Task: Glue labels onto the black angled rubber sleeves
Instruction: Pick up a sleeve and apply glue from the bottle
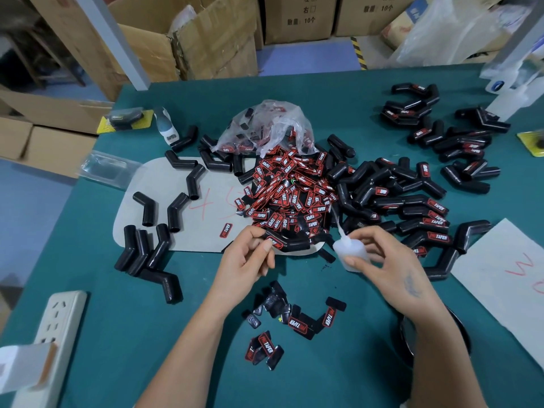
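Green-topped bench [338, 363], seen from above. Our left hand [247, 260] has its fingers curled around one black angled rubber sleeve [290, 244], holding it just above the near edge of a pale card sheet [164, 201]; a red-and-black label [276, 242] sits on the sleeve's left leg, by our thumb.

Our right hand [391, 266] grips a small translucent glue bottle [350, 251], fingers wrapped round its body. The thin nozzle tilts up and away toward the label heap; the tip looks clear of the held sleeve, though we cannot tell how close it is.

Directly beyond both hands: a large heap of loose labels [291, 195], spilling from a crumpled clear plastic bag [265, 125].

Left of the heap, bare sleeves [173, 210] lie scattered over the card sheet and the bench, several bunched at the sheet's near left corner.

Right of the heap, a dense pile of labelled sleeves [418, 210]; a second group of labelled sleeves [441, 128] lies farther back on the right.

Near us, between our forearms, a small scatter of labels [282, 322], some face up, some face down.

A white power strip [56, 334] lies at the near left edge. White paper with red marks [506, 272] is at the right. Cardboard boxes [206, 36] stand behind the bench.
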A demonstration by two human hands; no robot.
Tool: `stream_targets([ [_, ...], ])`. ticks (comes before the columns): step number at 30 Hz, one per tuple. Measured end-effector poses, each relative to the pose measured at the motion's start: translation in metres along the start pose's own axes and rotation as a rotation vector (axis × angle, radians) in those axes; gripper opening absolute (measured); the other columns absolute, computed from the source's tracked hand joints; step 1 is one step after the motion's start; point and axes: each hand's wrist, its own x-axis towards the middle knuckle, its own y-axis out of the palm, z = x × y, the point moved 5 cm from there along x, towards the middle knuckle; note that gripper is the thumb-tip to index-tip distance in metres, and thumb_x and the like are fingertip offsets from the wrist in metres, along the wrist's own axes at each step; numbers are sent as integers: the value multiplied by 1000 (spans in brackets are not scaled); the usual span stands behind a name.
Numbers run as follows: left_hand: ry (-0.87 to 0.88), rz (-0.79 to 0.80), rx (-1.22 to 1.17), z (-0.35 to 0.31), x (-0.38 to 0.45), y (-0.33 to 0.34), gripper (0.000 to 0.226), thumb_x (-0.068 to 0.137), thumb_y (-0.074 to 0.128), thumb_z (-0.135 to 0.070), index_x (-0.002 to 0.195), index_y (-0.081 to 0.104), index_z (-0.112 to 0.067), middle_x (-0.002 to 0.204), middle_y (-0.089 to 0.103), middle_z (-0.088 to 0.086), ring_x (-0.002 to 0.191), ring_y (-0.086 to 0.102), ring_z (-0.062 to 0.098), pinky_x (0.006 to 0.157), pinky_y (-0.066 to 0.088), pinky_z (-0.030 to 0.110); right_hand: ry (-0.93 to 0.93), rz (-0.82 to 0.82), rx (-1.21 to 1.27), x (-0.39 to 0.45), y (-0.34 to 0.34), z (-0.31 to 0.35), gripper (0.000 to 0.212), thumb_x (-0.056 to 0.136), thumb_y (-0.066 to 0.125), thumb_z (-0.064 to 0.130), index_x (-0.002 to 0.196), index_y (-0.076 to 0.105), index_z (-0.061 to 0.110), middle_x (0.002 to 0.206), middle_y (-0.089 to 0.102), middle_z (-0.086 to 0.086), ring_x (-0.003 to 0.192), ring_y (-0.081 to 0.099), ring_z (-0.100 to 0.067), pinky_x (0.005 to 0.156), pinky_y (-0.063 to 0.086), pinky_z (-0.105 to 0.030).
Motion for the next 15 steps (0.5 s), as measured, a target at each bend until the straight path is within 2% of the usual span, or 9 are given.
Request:
stream_targets([
  [3, 5, 20, -14, -2, -1, 1, 10, 97, 55, -48, 98, 57, -38, 73, 67, -5, 59, 55, 10, 51, 41, 22, 7, -62, -14, 2, -2, 0, 36, 93, 76, 23, 106, 59, 53, 115, 67, 27, 109, 66, 3, 92, 50, -24],
  [8, 21, 26, -32, -5, -3, 1, 7, 98, 54, -47, 97, 58, -40, 73, 67, -4, 60, 55, 11, 53, 43, 22, 14, -129, -80, 2, -2, 0, 37, 95, 72, 24, 104, 52, 54, 114, 62, 36, 108, 62, 10, 86, 50, -25],
  [11, 26, 32, -54, -7, -4, 2, 6, 99, 54, -44, 97, 58, -41, 74, 66, -4, 60, 55, 12, 54, 44, 22, 21, -170, -110, 3, -4, 2, 30, 93, 69, 34, 103, 49, 55, 114, 59, 40, 107, 59, 15, 81, 48, -23],
  [15, 29, 32, -79, -7, -5, 2, 9, 100, 54, -42, 98, 58, -35, 74, 66, -2, 59, 55, 13, 53, 44, 23, 36, -195, -143, 2, -6, 0, 39, 96, 71, 22, 104, 46, 51, 111, 57, 39, 104, 59, 10, 79, 51, -29],
])
